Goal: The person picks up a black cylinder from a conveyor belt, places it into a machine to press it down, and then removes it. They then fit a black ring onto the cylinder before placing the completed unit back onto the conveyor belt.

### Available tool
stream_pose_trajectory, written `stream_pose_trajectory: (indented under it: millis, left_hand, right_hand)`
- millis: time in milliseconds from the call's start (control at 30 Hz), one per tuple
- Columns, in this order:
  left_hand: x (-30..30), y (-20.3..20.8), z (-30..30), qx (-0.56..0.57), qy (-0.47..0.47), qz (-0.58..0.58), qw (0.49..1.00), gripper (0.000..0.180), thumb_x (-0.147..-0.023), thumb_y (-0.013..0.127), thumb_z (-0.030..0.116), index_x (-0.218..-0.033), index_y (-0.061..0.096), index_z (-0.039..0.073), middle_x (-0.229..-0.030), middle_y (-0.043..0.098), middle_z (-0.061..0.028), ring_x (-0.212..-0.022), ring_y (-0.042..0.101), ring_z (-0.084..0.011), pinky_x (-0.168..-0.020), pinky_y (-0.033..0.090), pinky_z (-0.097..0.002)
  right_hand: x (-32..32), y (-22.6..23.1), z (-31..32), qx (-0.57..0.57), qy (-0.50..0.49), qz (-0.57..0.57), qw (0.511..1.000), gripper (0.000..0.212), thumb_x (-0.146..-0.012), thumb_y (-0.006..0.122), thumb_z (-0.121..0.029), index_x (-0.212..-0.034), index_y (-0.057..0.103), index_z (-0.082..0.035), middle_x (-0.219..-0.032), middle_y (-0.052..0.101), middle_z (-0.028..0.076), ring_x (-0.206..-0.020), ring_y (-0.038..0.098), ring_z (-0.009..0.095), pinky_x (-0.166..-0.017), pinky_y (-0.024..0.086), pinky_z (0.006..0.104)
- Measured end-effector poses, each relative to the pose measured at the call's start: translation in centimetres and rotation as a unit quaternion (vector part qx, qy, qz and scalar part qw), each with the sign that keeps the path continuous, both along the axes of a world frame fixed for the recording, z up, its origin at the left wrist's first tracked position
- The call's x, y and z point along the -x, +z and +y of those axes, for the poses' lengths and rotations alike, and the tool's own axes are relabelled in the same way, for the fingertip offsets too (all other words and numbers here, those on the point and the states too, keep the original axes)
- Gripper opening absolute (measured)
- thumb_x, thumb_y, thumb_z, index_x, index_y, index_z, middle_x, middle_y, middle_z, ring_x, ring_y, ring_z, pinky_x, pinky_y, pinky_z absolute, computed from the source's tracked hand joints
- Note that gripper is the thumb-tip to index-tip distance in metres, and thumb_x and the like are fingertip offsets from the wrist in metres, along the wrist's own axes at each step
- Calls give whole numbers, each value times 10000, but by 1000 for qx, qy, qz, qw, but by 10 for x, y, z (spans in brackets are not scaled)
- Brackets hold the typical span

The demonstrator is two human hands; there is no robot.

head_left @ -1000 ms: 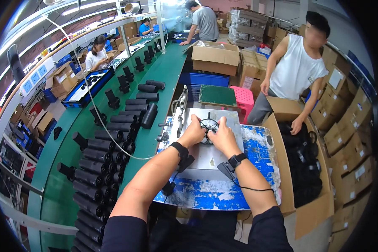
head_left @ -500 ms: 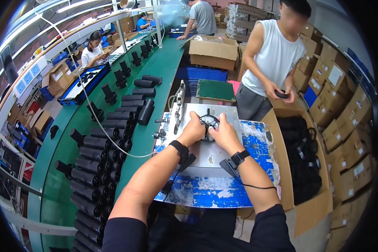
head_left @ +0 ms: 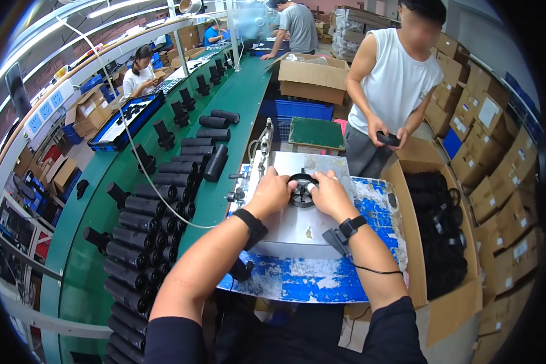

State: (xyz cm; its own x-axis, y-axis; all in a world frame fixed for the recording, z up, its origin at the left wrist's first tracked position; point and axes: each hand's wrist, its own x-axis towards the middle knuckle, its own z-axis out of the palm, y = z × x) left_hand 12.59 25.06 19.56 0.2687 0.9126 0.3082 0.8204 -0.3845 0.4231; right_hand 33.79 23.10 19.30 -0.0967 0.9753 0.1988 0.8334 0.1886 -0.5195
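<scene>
A black round part [head_left: 303, 200], with a ring-like rim and a lighter middle, is on the silver metal block [head_left: 288, 233] in front of me. My left hand [head_left: 273, 193] is closed on its left edge, thumb pressed on the rim. On the opposite edge my right hand [head_left: 331, 195] grips the same part, with its thumb near the middle. The fingers' undersides are hidden. A metal toggle clamp [head_left: 264, 151] stands on the left of the block. Both wrists wear black bands.
Rows of black cylinders [head_left: 141, 239] lie on the green bench [head_left: 85, 267] at left. The block rests on a worn blue-and-white board [head_left: 309, 279]. An open carton [head_left: 409, 230] of black parts stands at right, beside a person [head_left: 400, 79] holding a black ring. A thin hose [head_left: 141, 173] hangs over the bench.
My hands have shifted their hold on the round part, whose rim now looks thicker and darker at the top. The person at right has brought a black ring lower, tilting it.
</scene>
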Motion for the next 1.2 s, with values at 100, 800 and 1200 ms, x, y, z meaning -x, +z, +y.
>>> stream_pose_trajectory:
  millis: [100, 800, 1200]
  left_hand:
    - [45, 40, 22, 192, -111, 4, 975, 330, -956, 704, 271, -1149, 780, 14, -1093, 771, -259, -1035, 742, -392, -930, 577, -442]
    - [167, -33, 109, -72, 0, 181, 981, 183, -833, 811, 82, -1004, 747, 80, -1013, 688, -142, -1000, 705, -382, -870, 578, -483]
    - [14, 57, 2, -18, -309, 213, 927, 379, -927, 776, 212, -1285, 685, 127, -1217, 710, -50, -1006, 735, -344, -830, 592, -469]
  right_hand:
    - [1, 10, -8, 38, 20, -22, 999, 728, -843, 827, -319, -1399, 553, 63, -1334, 572, 287, -1122, 682, 484, -997, 567, 502]
    - [21, 24, -17, 58, 18, -21, 998, 977, -733, 922, -493, -1439, 551, 72, -1347, 578, 238, -1176, 666, 453, -1033, 551, 465]
    - [37, 41, 41, 107, -24, -263, 958, 395, -880, 815, -260, -1222, 788, -63, -1212, 788, 168, -1126, 765, 323, -874, 629, 409]
